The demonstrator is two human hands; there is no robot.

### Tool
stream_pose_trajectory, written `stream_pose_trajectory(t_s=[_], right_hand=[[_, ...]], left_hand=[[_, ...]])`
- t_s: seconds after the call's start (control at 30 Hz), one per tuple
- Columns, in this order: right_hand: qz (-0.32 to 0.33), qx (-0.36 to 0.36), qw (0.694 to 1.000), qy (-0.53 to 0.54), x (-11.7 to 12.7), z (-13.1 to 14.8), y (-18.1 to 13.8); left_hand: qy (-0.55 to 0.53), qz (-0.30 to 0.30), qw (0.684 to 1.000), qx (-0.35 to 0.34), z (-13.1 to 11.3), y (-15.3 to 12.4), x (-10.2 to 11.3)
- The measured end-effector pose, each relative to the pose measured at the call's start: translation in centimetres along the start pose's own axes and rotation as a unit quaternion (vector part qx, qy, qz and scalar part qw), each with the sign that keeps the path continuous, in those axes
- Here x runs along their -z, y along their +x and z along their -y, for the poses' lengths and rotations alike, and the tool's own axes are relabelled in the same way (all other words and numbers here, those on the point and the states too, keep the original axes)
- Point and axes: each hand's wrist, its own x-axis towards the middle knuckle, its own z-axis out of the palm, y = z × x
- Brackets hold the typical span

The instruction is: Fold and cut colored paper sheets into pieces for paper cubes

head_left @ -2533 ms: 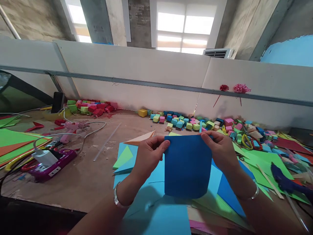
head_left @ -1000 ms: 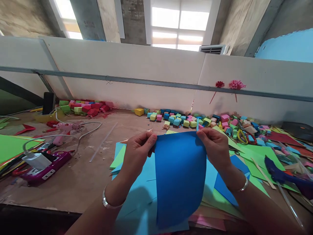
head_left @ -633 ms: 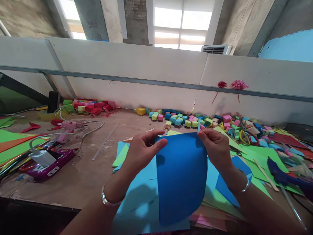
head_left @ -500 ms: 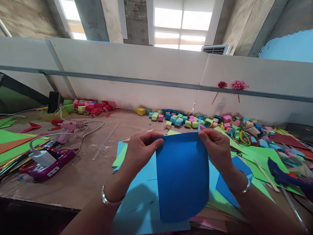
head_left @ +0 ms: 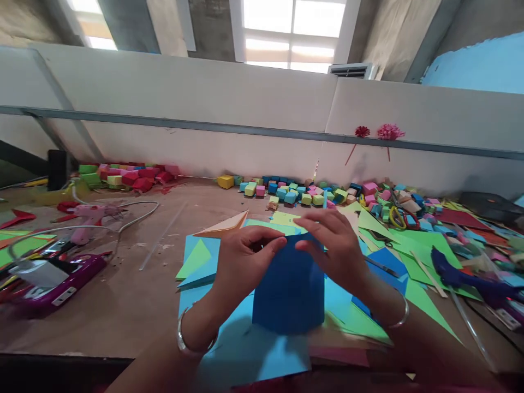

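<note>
A dark blue sheet of foam paper (head_left: pixel 286 292) is curled over above a pile of light blue and green sheets (head_left: pixel 245 355) at the table's near edge. My left hand (head_left: pixel 241 265) pinches its upper left corner with thumb and fingers closed. My right hand (head_left: pixel 335 248) lies over the upper right edge, smeared by motion, fingers bent toward the left hand. Both wrists wear silver bangles.
Rows of small coloured foam cubes (head_left: pixel 295 194) line the back wall. A pink glue gun (head_left: pixel 88 215) with its cord and a purple device (head_left: pixel 53 278) lie at the left. Scissors (head_left: pixel 397 218), a blue glue gun (head_left: pixel 458 273) and paper scraps crowd the right.
The blue sheet, earlier held open by its top corners, is now curled shorter. My two hands have come closer together, and the camera has tipped down a little.
</note>
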Motion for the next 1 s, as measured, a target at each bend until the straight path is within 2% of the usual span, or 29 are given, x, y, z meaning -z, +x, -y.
stream_pose_trajectory(t_s=[0.1, 0.2, 0.3, 0.43, 0.5, 0.6, 0.67, 0.73, 0.77, 0.83, 0.93, 1.0], right_hand=[[0.018, 0.012, 1.0, 0.001, 0.6, 0.5, 0.3], [0.022, -0.02, 0.999, 0.043, 1.7, -0.9, 0.8], [0.027, -0.062, 0.992, 0.106, 2.6, -3.0, 1.3], [0.04, -0.143, 0.97, 0.192, 2.8, -4.3, 1.5], [0.032, -0.233, 0.934, 0.268, 2.4, -4.1, 1.5], [-0.013, -0.354, 0.849, 0.393, 1.5, -3.7, 1.5], [-0.058, -0.395, 0.799, 0.45, 0.8, -3.6, 1.4], [-0.09, -0.406, 0.769, 0.486, 0.3, -3.5, 1.3], [-0.095, -0.401, 0.765, 0.495, 0.2, -3.4, 1.2], [-0.083, -0.378, 0.781, 0.491, 0.1, -3.1, 1.0], [-0.055, -0.343, 0.838, 0.421, 0.4, -2.4, 0.9], [-0.065, -0.324, 0.874, 0.356, 0.7, -2.0, 0.9]], left_hand=[[0.061, 0.015, 0.993, -0.103, -0.9, -0.2, -0.4], [0.099, -0.035, 0.984, -0.145, -1.2, 0.2, 0.7], [0.115, -0.075, 0.984, -0.109, -1.1, 0.8, 2.5], [0.113, -0.089, 0.989, -0.029, -1.0, 1.0, 3.7], [0.103, -0.092, 0.991, -0.005, -0.8, 0.9, 3.8], [0.085, -0.092, 0.992, 0.015, -0.5, 0.9, 3.8], [0.073, -0.089, 0.993, 0.027, -0.4, 0.9, 3.8], [0.061, -0.095, 0.993, 0.042, -0.5, 0.8, 3.6], [0.055, -0.102, 0.992, 0.047, -0.6, 0.7, 3.5], [0.043, -0.123, 0.99, 0.056, -0.8, 0.6, 3.4], [0.042, -0.13, 0.988, 0.075, -0.4, 0.6, 3.7], [0.073, -0.089, 0.99, 0.079, 0.3, 1.0, 4.3]])
